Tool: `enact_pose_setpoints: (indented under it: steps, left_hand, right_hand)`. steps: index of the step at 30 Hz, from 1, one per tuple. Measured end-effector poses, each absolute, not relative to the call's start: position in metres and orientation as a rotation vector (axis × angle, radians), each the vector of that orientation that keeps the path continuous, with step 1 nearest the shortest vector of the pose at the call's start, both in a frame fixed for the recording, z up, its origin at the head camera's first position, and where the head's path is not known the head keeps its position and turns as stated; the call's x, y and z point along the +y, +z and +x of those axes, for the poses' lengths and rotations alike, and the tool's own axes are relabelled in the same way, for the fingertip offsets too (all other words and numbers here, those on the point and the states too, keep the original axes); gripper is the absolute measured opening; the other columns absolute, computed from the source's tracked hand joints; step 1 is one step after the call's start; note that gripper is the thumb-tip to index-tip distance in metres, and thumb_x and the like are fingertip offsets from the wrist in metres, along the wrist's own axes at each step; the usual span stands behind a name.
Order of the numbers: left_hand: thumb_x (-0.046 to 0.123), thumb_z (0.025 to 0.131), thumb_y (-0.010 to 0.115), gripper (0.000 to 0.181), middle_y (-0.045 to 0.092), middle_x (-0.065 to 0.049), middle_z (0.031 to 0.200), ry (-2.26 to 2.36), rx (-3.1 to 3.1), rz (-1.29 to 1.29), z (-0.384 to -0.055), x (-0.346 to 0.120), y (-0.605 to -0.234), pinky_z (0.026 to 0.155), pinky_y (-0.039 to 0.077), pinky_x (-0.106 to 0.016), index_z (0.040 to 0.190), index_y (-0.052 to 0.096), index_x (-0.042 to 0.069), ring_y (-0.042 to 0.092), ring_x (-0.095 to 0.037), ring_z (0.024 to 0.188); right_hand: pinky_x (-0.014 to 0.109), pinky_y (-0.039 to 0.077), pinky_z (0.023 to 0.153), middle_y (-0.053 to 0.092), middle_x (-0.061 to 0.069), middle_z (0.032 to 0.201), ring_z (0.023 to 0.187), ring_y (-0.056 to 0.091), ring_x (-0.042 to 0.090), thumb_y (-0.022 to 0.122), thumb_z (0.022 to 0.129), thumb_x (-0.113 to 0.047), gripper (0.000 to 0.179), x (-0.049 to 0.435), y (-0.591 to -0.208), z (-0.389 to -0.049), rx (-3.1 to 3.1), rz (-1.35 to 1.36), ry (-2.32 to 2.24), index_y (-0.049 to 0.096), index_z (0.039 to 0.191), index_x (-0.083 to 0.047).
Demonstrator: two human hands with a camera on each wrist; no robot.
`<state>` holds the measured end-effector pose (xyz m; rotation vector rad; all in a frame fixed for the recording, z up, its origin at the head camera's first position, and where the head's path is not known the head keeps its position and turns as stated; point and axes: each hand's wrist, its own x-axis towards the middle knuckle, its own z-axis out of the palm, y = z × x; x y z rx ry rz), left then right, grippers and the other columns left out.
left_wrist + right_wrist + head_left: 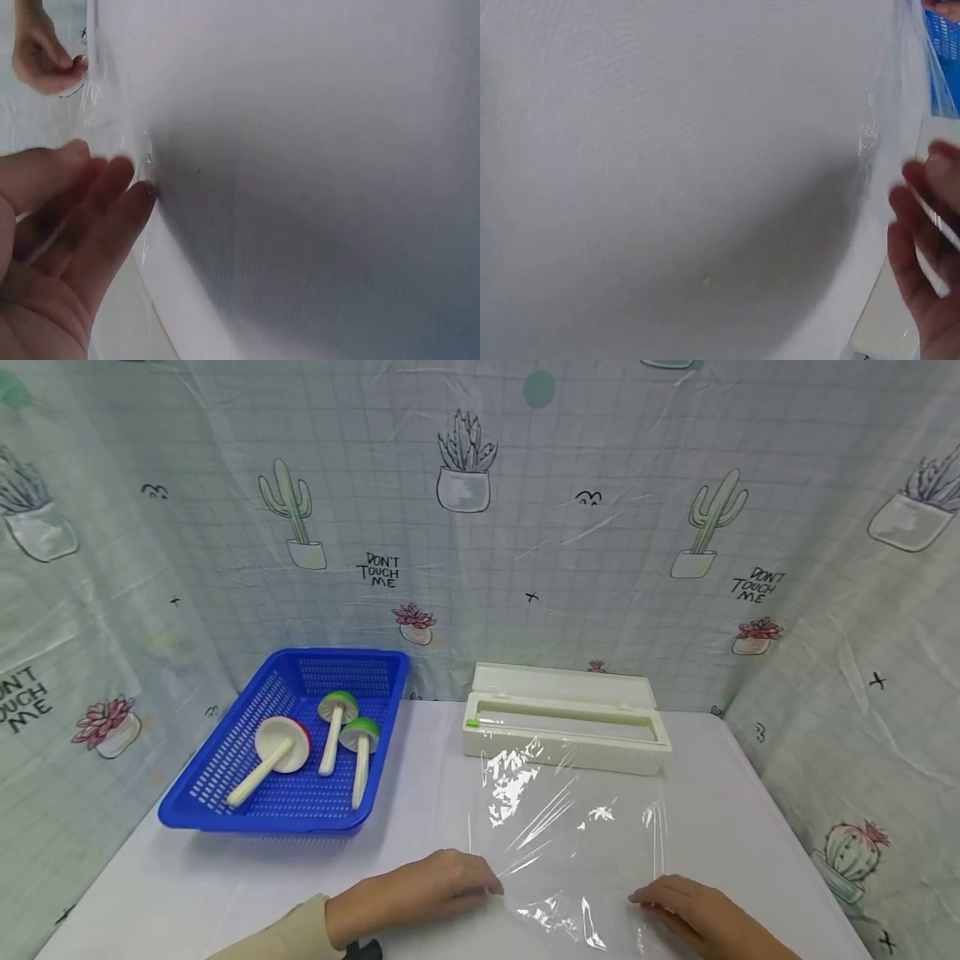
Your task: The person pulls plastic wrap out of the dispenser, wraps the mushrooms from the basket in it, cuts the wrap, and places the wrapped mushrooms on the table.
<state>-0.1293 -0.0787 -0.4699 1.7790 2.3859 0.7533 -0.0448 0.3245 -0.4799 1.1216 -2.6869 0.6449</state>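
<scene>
A sheet of clear cling film (570, 852) runs from the white cling film dispenser (566, 756) toward the front of the table, creased and shiny. At the sheet's left edge my left hand (442, 885) pinches the film between thumb and fingers. My right hand (693, 914) pinches its right edge, opposite the left. In the left wrist view, the thumb of the left hand (67, 217) lies close to the fingertips, with film beside them. The right wrist view has the right hand (930, 240) with bent fingers near the film. The exact contact is hard to see there.
A blue plastic basket (176, 806) stands at the left with one red-capped toy mushroom (281, 747) and two green-capped toy mushrooms (339, 710) inside. The dispenser's lid (562, 683) is raised. A patterned curtain (525, 543) encloses the white table (420, 777).
</scene>
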Motion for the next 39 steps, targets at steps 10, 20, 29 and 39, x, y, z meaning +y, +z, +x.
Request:
enact_pose_setpoints:
  steps: [10,20,29,39]
  left_hand:
    - [0.003,0.09,0.074,0.007,0.064,0.004,0.089,0.872,2.561,1.424,-0.132,-0.064,-0.478,0.063,0.045,-0.006,0.092,0.071,0.008,0.052,0.007,0.071]
    - [0.022,0.08,0.086,0.018,0.06,0.011,0.091,0.675,2.571,1.409,-0.128,-0.066,-0.478,0.073,0.045,-0.009,0.088,0.072,0.015,0.049,0.003,0.08]
    - [0.039,0.076,0.088,0.04,0.049,0.007,0.108,0.543,2.71,1.498,-0.122,-0.072,-0.481,0.081,0.042,-0.013,0.099,0.063,0.018,0.04,-0.005,0.095]
    - [0.043,0.082,0.082,0.034,0.048,0.012,0.099,0.562,2.691,1.452,-0.12,-0.078,-0.483,0.074,0.039,-0.012,0.095,0.063,0.018,0.04,-0.001,0.086]
  right_hand:
    - [0.036,0.059,0.085,0.061,0.006,0.129,0.11,0.062,0.026,0.081,0.081,-0.049,0.065,0.325,-0.491,-0.038,-2.899,0.736,0.196,0.063,0.128,-0.009]
    - [0.04,0.058,0.089,0.066,-0.004,0.118,0.11,0.064,0.022,0.079,0.089,-0.03,0.018,0.305,-0.484,-0.038,-3.063,0.284,0.396,0.061,0.088,-0.031]
    - [0.048,0.057,0.089,0.063,0.002,0.126,0.112,0.063,0.027,0.085,0.076,-0.048,0.041,0.307,-0.492,-0.039,-3.064,0.42,0.375,0.065,0.105,-0.026]
    - [0.049,0.059,0.086,0.058,0.01,0.136,0.114,0.062,0.035,0.073,0.081,-0.065,0.068,0.324,-0.503,-0.034,-3.055,0.606,0.409,0.063,0.127,-0.016]
